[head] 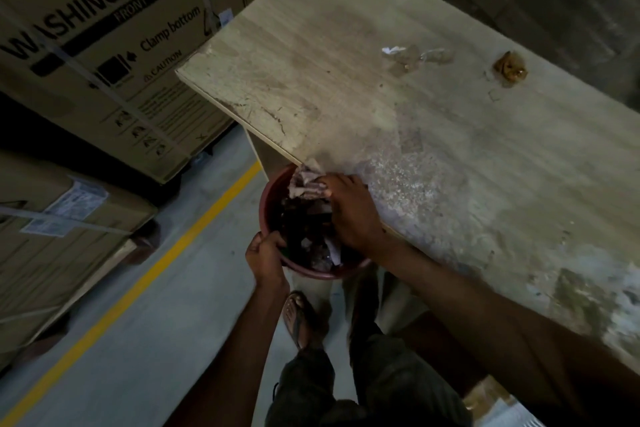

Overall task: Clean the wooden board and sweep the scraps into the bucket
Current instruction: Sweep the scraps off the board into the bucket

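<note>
A pale wooden board [346, 55] runs from the top middle to the lower right, dusty and stained near its front edge. A dark red bucket [268, 198] hangs just below that edge, filled with dark scraps. My left hand [265, 253] grips the bucket's near rim. My right hand [349, 208] is over the bucket at the board's edge, holding a crumpled grey cloth [304, 180]. On the board's far part lie clear plastic and paper scraps [412, 54] and a brown crumpled lump [510, 66].
Large cardboard boxes [104, 45], one printed "WASHING MACHINE", stand to the left. More boxes [59, 236] sit lower left. A yellow line [145, 277] crosses the grey floor. My sandalled foot [298, 315] stands below the bucket.
</note>
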Demonstrator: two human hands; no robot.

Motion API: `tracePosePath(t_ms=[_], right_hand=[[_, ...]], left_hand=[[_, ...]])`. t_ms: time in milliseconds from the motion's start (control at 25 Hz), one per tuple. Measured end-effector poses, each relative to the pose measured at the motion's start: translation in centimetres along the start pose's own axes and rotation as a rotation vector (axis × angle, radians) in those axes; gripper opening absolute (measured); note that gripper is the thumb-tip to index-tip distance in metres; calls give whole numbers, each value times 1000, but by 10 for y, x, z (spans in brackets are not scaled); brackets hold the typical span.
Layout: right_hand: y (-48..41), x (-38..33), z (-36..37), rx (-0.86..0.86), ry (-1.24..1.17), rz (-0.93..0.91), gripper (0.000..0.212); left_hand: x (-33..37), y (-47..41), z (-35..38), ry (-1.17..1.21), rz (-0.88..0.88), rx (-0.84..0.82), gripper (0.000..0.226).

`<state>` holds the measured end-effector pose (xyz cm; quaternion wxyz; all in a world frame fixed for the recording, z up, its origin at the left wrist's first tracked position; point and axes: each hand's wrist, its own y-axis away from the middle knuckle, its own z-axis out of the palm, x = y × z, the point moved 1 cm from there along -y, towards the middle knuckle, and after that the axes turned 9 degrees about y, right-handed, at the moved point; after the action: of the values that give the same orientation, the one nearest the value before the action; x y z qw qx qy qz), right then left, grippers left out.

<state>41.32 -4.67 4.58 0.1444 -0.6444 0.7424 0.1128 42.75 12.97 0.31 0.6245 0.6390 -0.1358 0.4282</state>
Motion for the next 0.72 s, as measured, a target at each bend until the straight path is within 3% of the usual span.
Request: tracePosePath(t_ms=[120, 280, 360, 560, 720], right_hand=[[-2, 35, -27, 172, -163, 299, 42], [-27, 140, -90, 474, -180, 627, 32], [-51, 197, -127, 539, -127, 750, 36], [-104, 309, -186, 423, 146, 843, 45], [-122, 367, -171, 104, 104, 732, 47]], left_hand=[[-9, 2, 3, 12, -1, -41, 41], [-30, 7, 18, -16, -14, -28, 31], [-43, 11, 27, -20, -26, -6, 26], [-66, 30, 60, -39, -65, 4, 33], [-80, 39, 76, -62, -89, 3, 33]])
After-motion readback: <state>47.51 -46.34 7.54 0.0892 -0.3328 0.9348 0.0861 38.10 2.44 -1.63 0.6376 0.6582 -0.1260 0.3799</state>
